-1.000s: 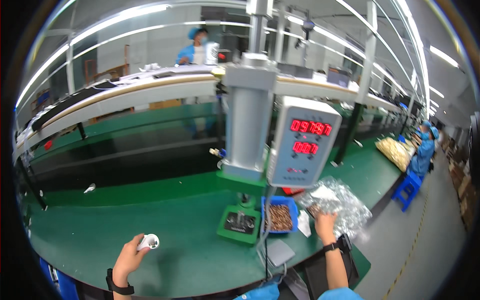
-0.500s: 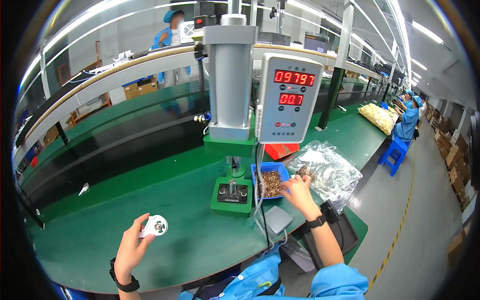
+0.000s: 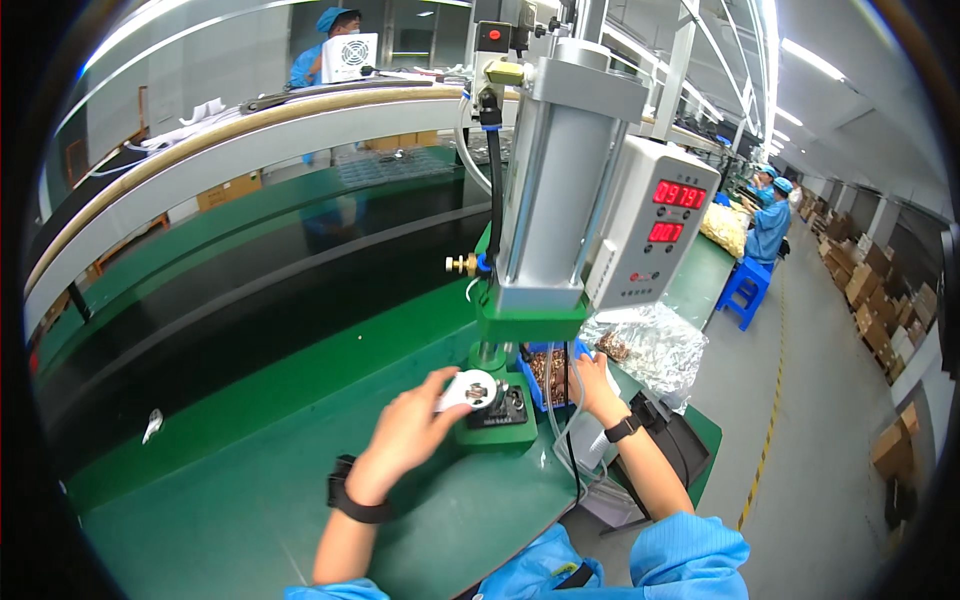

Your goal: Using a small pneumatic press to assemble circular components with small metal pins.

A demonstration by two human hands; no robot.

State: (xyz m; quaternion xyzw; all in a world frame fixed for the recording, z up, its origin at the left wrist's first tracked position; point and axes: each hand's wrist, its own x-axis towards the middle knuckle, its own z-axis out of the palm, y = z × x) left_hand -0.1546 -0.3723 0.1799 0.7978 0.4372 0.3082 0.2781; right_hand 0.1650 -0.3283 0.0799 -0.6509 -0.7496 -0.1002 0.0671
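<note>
My left hand (image 3: pixel 405 430) pinches a round white plastic part (image 3: pixel 462 385) with a dark, open-cut centre and a short tab. It holds the part beside the black fixture plate (image 3: pixel 497 418) on the press's green base, below the ram. I cannot tell whether the part touches the fixture. At the right edge of a blue bin (image 3: pixel 541 393) full of small copper-coloured pieces is my right hand (image 3: pixel 597 392), its fingers bent together. Cables partly cover those fingertips, so what they hold is hidden.
The press's silver cylinder (image 3: pixel 560 190) and a grey counter box (image 3: pixel 655 225) rise in front of me. A clear plastic bag (image 3: pixel 655 350) lies past the bin. A small white piece (image 3: pixel 152 425) rests far left. Co-workers (image 3: pixel 768 225) sit along the bench at right.
My left hand has carried the white part rightward from over the open table to the press fixture. My right hand stays by the bin. The view has turned and tilted.
</note>
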